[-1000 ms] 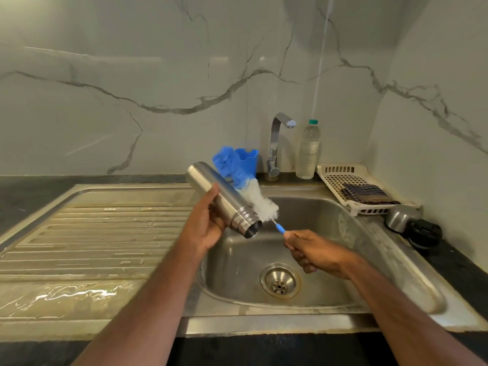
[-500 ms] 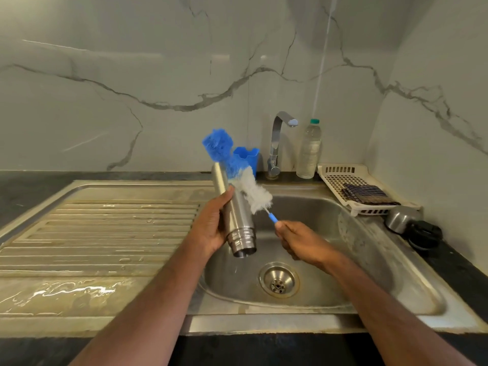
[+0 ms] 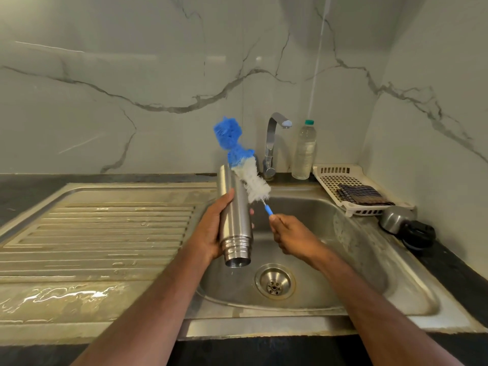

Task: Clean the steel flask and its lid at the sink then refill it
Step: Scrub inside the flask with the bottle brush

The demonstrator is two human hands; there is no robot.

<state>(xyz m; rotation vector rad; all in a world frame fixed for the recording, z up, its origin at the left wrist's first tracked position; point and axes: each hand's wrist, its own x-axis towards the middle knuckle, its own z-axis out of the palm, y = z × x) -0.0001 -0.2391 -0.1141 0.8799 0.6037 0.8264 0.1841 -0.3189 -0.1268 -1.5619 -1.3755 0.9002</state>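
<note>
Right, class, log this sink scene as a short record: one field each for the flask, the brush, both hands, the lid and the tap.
flask: steel flask held mouth-down over the sink, a few drops below its mouth
brush: bottle brush outside the flask, blue and white bristles pointing up
left hand: left hand grips the flask body
right hand: right hand grips the brush handle
lid: steel lid on the counter right of the sink, beside a black cap
tap: tap, no water running
</note>
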